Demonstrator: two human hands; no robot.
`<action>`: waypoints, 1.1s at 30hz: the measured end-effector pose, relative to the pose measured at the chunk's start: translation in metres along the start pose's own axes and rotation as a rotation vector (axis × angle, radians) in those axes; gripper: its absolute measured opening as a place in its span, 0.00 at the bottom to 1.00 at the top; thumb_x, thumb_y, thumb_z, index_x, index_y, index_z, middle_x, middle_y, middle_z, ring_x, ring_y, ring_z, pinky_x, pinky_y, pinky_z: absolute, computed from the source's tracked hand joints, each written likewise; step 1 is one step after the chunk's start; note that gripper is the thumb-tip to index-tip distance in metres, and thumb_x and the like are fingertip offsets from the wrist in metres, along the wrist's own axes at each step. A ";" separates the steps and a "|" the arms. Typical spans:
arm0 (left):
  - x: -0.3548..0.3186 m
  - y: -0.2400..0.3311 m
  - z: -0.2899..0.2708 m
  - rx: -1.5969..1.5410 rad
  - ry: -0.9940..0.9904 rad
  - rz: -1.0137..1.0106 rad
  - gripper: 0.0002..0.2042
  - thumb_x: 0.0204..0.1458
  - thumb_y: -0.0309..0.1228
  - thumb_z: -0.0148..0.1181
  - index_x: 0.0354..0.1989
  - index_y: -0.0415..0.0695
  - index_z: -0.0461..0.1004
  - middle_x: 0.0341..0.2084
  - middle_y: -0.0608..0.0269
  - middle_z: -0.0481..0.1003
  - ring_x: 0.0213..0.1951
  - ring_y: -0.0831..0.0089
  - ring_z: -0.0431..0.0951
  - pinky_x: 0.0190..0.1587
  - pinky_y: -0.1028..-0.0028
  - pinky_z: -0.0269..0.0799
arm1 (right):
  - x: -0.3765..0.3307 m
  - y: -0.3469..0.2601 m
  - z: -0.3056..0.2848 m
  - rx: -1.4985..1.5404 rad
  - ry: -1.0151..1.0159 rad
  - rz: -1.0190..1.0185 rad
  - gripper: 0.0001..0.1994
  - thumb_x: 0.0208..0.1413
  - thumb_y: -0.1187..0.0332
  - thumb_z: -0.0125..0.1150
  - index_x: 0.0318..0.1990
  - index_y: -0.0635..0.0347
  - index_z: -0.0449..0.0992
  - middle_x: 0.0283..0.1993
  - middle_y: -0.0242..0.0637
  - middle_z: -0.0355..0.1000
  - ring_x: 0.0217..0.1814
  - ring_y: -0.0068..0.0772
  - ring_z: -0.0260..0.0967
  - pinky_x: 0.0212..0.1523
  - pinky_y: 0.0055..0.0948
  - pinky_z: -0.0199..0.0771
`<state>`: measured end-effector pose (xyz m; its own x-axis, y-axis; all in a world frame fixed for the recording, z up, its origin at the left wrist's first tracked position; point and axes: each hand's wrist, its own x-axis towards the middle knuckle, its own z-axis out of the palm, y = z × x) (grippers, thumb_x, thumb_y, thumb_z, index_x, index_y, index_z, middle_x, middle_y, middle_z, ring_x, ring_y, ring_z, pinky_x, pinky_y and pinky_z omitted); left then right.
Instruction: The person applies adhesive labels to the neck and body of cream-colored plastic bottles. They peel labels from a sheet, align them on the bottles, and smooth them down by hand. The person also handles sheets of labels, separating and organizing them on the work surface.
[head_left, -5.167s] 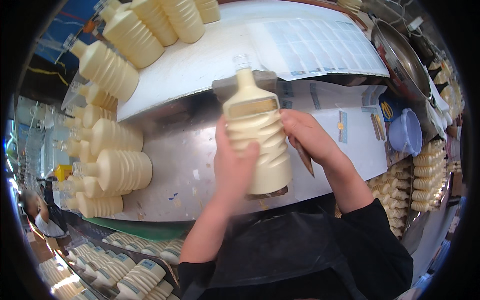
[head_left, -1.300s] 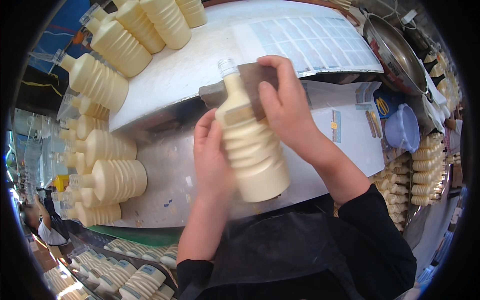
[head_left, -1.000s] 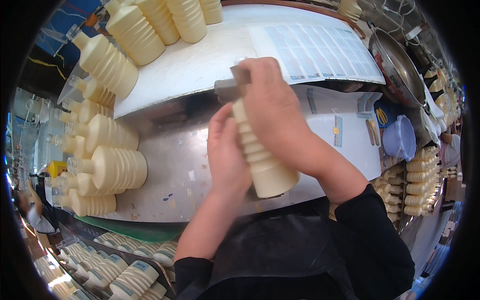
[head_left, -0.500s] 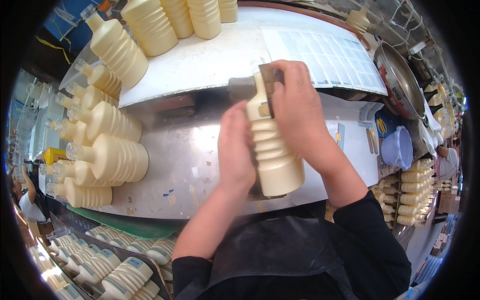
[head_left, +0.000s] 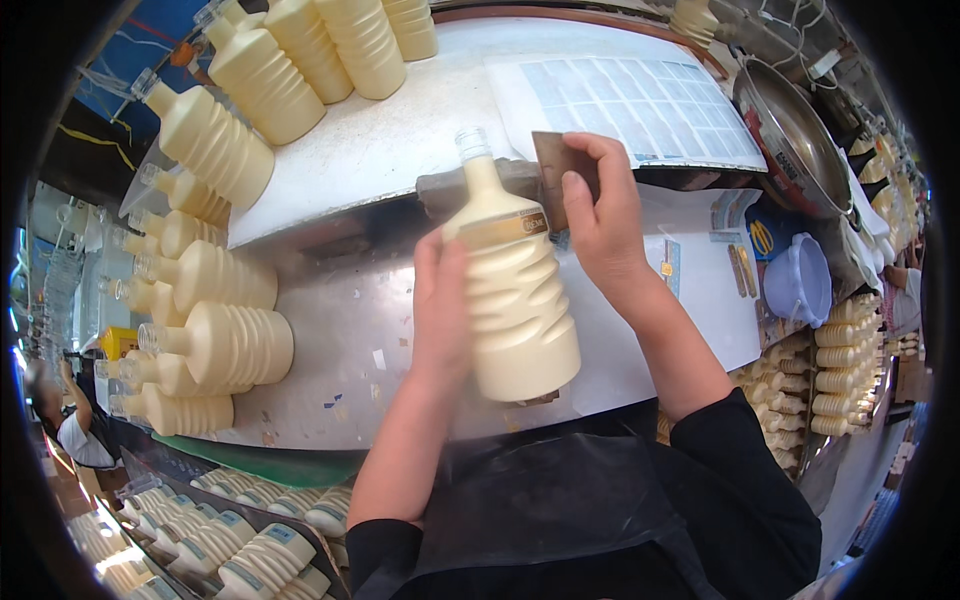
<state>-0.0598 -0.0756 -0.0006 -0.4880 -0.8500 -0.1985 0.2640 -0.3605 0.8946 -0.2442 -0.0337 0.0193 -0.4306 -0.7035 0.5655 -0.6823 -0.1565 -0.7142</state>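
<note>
- The left hand (head_left: 443, 310) grips a cream ribbed bottle (head_left: 515, 290).
- The right hand (head_left: 603, 225), at 3 o'clock of the bottle, presses a dark flat scraper (head_left: 553, 160) to its shoulder above the steel desk (head_left: 340, 330).

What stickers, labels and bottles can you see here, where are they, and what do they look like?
Held bottle: cream, ribbed, between left hand and right hand.
Band label: tan strip round its shoulder.
Sticker sheet: white, rows of pale blue rectangles, on the table behind.
Unlabelled bottles: cream, lying at left.
Labelled bottles: blue-and-white labels, lower left.
Stacked bottles: cream, far right.
</note>
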 end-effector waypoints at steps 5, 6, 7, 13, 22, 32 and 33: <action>-0.008 0.009 0.013 -0.051 0.032 0.012 0.16 0.72 0.38 0.38 0.60 0.41 0.60 0.50 0.57 0.73 0.50 0.72 0.76 0.54 0.68 0.74 | 0.008 -0.033 0.011 -0.017 -0.119 0.068 0.16 0.62 0.76 0.48 0.56 0.65 0.68 0.54 0.48 0.68 0.58 0.44 0.68 0.61 0.35 0.67; -0.009 0.010 0.015 -0.055 0.037 0.003 0.16 0.72 0.38 0.38 0.60 0.42 0.60 0.51 0.57 0.72 0.50 0.72 0.75 0.54 0.68 0.74 | 0.009 -0.039 0.013 -0.039 -0.134 0.073 0.16 0.61 0.76 0.47 0.56 0.65 0.67 0.54 0.50 0.67 0.57 0.48 0.68 0.60 0.39 0.68; -0.010 0.011 0.018 -0.059 0.043 -0.007 0.16 0.72 0.38 0.38 0.60 0.42 0.60 0.52 0.56 0.71 0.51 0.72 0.75 0.55 0.69 0.73 | 0.012 -0.045 0.014 -0.061 -0.150 0.078 0.16 0.61 0.75 0.47 0.56 0.66 0.66 0.55 0.51 0.66 0.56 0.52 0.68 0.58 0.42 0.69; -0.009 0.003 0.017 -0.043 0.073 0.006 0.18 0.71 0.41 0.42 0.62 0.43 0.59 0.54 0.59 0.69 0.54 0.73 0.72 0.57 0.69 0.70 | 0.013 -0.077 0.039 -0.238 -0.262 -0.093 0.16 0.60 0.76 0.51 0.55 0.65 0.64 0.53 0.55 0.62 0.47 0.59 0.71 0.48 0.47 0.73; -0.004 -0.005 -0.006 -0.041 -0.004 0.015 0.26 0.69 0.49 0.46 0.65 0.40 0.62 0.57 0.57 0.70 0.57 0.70 0.71 0.60 0.69 0.68 | 0.013 -0.077 0.044 -0.334 -0.235 -0.136 0.15 0.58 0.75 0.52 0.53 0.63 0.67 0.51 0.51 0.65 0.50 0.57 0.71 0.50 0.49 0.73; 0.009 0.000 0.003 0.112 -0.035 -0.021 0.23 0.68 0.46 0.49 0.57 0.37 0.67 0.49 0.52 0.76 0.48 0.68 0.78 0.53 0.68 0.74 | 0.006 0.003 0.013 -0.029 -0.067 -0.099 0.17 0.60 0.78 0.50 0.56 0.60 0.67 0.57 0.48 0.66 0.59 0.53 0.67 0.59 0.42 0.68; 0.005 0.007 0.006 0.082 -0.052 -0.068 0.20 0.71 0.44 0.43 0.57 0.39 0.68 0.50 0.53 0.76 0.47 0.70 0.78 0.52 0.69 0.75 | 0.004 0.007 0.013 -0.009 -0.073 -0.081 0.16 0.61 0.77 0.49 0.57 0.62 0.67 0.57 0.48 0.65 0.59 0.50 0.66 0.61 0.40 0.67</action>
<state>-0.0652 -0.0802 0.0074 -0.5454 -0.8027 -0.2412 0.1605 -0.3825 0.9099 -0.2431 -0.0467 0.0116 -0.3299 -0.7371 0.5898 -0.7187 -0.2090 -0.6631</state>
